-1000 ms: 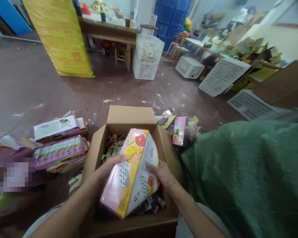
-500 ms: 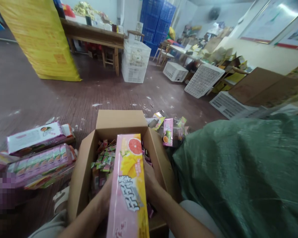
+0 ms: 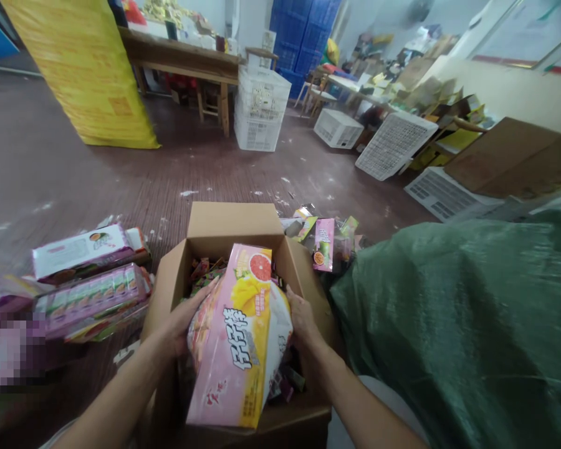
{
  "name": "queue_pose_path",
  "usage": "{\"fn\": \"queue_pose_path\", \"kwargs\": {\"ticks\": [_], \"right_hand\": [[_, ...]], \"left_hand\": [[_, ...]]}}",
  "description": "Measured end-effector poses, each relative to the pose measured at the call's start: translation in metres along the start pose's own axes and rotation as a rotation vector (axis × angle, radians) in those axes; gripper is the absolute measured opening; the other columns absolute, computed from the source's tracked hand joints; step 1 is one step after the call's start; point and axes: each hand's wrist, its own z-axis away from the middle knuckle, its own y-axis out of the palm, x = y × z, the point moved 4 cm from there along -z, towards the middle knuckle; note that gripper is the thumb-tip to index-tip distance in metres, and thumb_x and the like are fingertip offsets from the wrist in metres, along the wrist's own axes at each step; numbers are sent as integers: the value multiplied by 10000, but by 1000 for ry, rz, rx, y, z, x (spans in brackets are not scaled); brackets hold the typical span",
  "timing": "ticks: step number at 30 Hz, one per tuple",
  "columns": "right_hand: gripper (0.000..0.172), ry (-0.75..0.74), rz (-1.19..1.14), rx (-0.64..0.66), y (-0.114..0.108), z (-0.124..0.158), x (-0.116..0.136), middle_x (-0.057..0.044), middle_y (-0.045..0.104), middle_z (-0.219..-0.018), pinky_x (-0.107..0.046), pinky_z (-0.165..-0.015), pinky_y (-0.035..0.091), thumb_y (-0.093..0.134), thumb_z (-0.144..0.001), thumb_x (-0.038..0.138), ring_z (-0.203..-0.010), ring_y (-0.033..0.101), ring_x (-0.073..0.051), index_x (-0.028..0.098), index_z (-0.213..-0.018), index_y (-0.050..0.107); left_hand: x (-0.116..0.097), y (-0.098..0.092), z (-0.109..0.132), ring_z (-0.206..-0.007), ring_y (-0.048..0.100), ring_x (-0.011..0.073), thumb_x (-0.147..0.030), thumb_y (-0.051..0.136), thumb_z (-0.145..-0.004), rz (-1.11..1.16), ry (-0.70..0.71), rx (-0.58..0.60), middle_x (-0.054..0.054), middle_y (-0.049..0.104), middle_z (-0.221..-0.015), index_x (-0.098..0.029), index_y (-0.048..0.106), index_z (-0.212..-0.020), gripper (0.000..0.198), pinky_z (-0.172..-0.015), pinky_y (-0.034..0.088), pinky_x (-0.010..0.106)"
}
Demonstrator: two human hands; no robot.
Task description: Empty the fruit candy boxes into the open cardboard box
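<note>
A pink and yellow candy package (image 3: 224,362) with a cut grapefruit and mango printed on it lies tilted above an open cardboard box (image 3: 231,221). My left hand (image 3: 184,324) is curled against its left side. My right hand (image 3: 303,321) grips the right side, where white wrap bulges out. Clear film shines around the package. Below, small wrapped pieces (image 3: 287,383) in green, pink and purple fill part of the box. The package hides much of them and some of my fingertips.
Purple and white cartons (image 3: 91,299) lie on the floor at left. A green sack (image 3: 462,318) bulges close on the right. Torn packaging (image 3: 325,243) is scattered beyond the box. Farther off stand a yellow wrapped stack (image 3: 88,81) and white crates (image 3: 262,112).
The package has dropped lower and turned, its near end now over the box's near edge. My hands have spread apart and risen along its sides, and the bulging wrap has come into view.
</note>
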Motion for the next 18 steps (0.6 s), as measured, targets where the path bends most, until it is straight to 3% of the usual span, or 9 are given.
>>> {"fn": "queue_pose_path", "kwargs": {"ticks": [2,3,7,10,12,15,18], "right_hand": [[321,41,-77,-66,6,11,6,0,702,-640,-299,-571,511,754,-677,542,-603,635,-197,238,-672,651],[349,80,-118,-39,11,15,8,-11,724,-687,-302,-590,521,756,-680,553,-617,652,-198,218,-724,670],[463,276,-238,246,33,26,12,-42,767,-855,-339,-764,548,758,-688,563,-843,716,-238,177,-934,691],[421,353,-268,359,40,22,8,-43,772,-869,-371,-845,540,777,-680,479,-908,717,-254,173,-957,696],[366,309,-290,327,38,14,7,-35,774,-869,-386,-848,543,797,-661,395,-891,721,-257,182,-942,698],[314,183,-304,180,27,4,11,-18,774,-819,-367,-772,565,838,-622,330,-784,727,-239,191,-867,699],[306,169,-283,85,18,2,13,-20,767,-755,-345,-683,578,873,-580,306,-674,714,-221,184,-800,698]], "left_hand": [[2,-3,-2,-819,735,312,-460,665,-830,27,-7,42,154,757,-916,-100,640,-1217,530,-758,599,404],[4,-4,-3,-826,734,311,-445,663,-835,25,2,58,153,757,-915,-100,644,-1212,512,-759,600,398],[14,-2,-7,-820,735,302,-371,683,-822,1,5,56,140,760,-894,-105,663,-1186,451,-739,605,371],[20,4,-14,-805,736,301,-355,702,-798,24,15,52,143,759,-881,-93,674,-1154,443,-732,607,367],[17,6,-18,-771,737,298,-316,723,-773,14,75,41,143,759,-852,-87,685,-1119,417,-717,610,365],[9,7,-22,-707,735,285,-230,759,-721,-25,173,15,124,756,-781,-93,698,-1055,366,-695,612,364],[0,4,-20,-636,724,255,-148,783,-670,-23,241,-53,89,750,-725,-114,689,-997,342,-667,611,350]]}}
